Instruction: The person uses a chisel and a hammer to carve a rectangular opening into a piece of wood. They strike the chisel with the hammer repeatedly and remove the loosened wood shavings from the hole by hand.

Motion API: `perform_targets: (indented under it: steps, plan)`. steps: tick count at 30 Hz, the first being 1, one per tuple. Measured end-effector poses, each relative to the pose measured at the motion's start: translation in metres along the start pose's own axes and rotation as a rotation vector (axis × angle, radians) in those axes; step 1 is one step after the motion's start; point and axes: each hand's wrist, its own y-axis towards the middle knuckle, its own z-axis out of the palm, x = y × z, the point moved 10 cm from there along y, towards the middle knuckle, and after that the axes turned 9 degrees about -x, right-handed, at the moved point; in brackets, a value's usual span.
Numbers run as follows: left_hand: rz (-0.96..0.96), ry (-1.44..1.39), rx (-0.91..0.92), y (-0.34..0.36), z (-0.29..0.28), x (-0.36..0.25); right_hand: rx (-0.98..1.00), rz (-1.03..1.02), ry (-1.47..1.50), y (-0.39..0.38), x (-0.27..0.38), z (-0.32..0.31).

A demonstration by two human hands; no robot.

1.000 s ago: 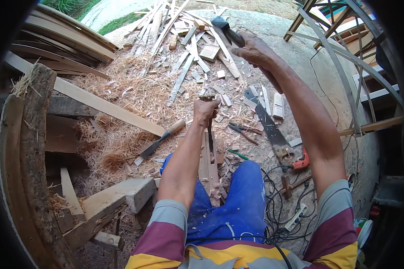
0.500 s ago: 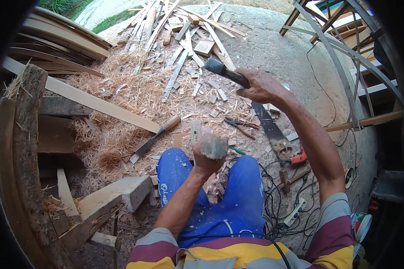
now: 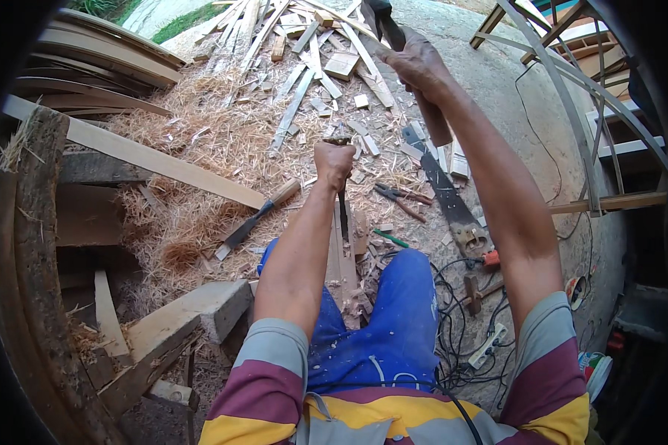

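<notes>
In front of my knees, my left hand (image 3: 334, 163) is closed around the handle of a chisel (image 3: 344, 211). The frayed end of the handle shows above the fist, and the dark blade points down at a piece of wood (image 3: 335, 271) between my legs. The blade's tip cannot be made out clearly against the wood. My right hand (image 3: 421, 67), raised ahead and to the right, grips a hammer (image 3: 378, 21) with a dark head and a wooden handle. The hammer's head is well apart from the chisel.
A second chisel (image 3: 256, 219) lies on the shavings at left. Pliers (image 3: 402, 200), a green stick (image 3: 390, 237) and a handsaw (image 3: 445, 193) lie at right, near a power strip (image 3: 488, 346) and tangled cables. A timber beam (image 3: 208, 311) stands at left; wood offcuts (image 3: 315, 55) lie ahead.
My right hand has lifted the hammer forward and up. My left hand has moved forward with the chisel, whose blade now shows below the fist.
</notes>
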Motion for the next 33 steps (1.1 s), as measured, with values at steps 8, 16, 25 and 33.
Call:
perform_targets:
  steps: [8, 16, 25, 33]
  plan:
    - [0.128, 0.172, -0.118, 0.014, -0.038, 0.023, 0.813, -0.129, -0.344, -0.063, 0.020, 0.072]
    - [0.064, 0.080, -0.037, 0.003, -0.010, 0.009, -0.037, -0.072, -0.128, -0.013, -0.023, 0.036]
    - [1.239, 0.523, -0.093, -0.241, -0.060, -0.072, 0.667, -0.166, -0.366, -0.142, 0.002, 0.002]
    - [0.123, -0.033, 0.003, -0.030, -0.029, -0.017, 0.355, -0.249, -0.322, -0.070, 0.055, -0.028]
